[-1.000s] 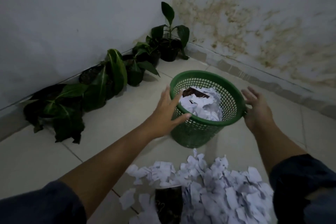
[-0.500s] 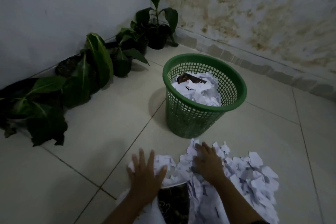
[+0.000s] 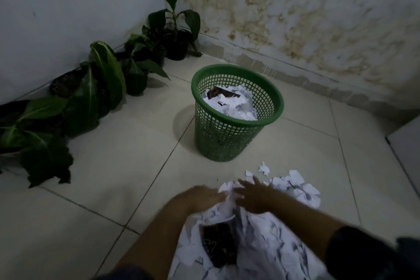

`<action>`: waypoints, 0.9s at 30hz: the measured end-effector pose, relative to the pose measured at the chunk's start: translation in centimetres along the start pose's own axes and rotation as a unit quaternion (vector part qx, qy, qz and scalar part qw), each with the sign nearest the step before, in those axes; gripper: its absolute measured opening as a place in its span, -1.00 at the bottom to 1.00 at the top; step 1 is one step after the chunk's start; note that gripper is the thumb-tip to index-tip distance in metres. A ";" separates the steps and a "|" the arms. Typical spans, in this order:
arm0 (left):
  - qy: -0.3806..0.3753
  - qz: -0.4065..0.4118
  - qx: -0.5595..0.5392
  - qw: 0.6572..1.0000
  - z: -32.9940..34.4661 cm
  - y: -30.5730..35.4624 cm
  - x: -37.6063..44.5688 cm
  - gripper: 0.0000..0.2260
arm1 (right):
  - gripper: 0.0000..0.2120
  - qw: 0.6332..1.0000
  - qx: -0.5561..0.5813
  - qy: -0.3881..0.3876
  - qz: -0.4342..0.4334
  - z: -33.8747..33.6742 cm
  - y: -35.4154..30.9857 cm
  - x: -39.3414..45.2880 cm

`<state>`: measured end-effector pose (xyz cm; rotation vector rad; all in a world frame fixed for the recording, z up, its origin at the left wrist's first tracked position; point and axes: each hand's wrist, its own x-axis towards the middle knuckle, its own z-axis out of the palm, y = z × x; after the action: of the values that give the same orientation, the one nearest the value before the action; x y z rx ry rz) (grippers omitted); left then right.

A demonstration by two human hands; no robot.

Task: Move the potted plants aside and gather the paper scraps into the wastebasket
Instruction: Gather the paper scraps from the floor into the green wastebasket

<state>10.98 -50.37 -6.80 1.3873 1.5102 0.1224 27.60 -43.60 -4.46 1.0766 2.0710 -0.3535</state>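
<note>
A heap of white paper scraps (image 3: 279, 248) lies on the tiled floor close in front of me, with a dark printed card (image 3: 219, 246) lying in it. My left hand (image 3: 201, 196) pushes into the heap's far edge from the left, blurred by motion. My right hand (image 3: 254, 198) lies over the scraps from the right, fingers spread. The two hands nearly meet with paper bunched between them. Beyond them stands the green mesh wastebasket (image 3: 227, 143), partly filled with scraps (image 3: 231, 109). Several potted plants (image 3: 106, 75) line the left wall.
The plant row runs from the near left (image 3: 34, 125) to the room corner (image 3: 176, 29). A stained wall rises behind the basket. A pale flat object (image 3: 409, 143) juts in at the right edge. Loose scraps (image 3: 295, 177) lie at the heap's far side.
Both hands left the basket rim and dropped to the heap. They now sweep inward, bunching scraps between them, and the heap's far edge has drawn in.
</note>
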 end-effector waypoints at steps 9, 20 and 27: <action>0.041 0.058 0.047 0.996 -1.6 3.7 0.5 -0.31 | -0.42 0.998 0.011 0.061 -0.020 0.5 6.1 -4.9; 0.145 -0.069 0.071 0.985 6.4 3.7 5.3 -0.26 | 0.04 0.959 0.100 0.263 0.005 7.1 16.2 1.4; 0.226 -0.075 0.098 0.966 7.6 5.4 8.5 -0.30 | -0.01 0.936 0.248 0.249 0.037 8.2 16.7 5.9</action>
<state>21.73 -45.99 -11.71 1.4580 2.0462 0.2103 42.85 -34.55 -12.67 1.6796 2.4406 -0.6442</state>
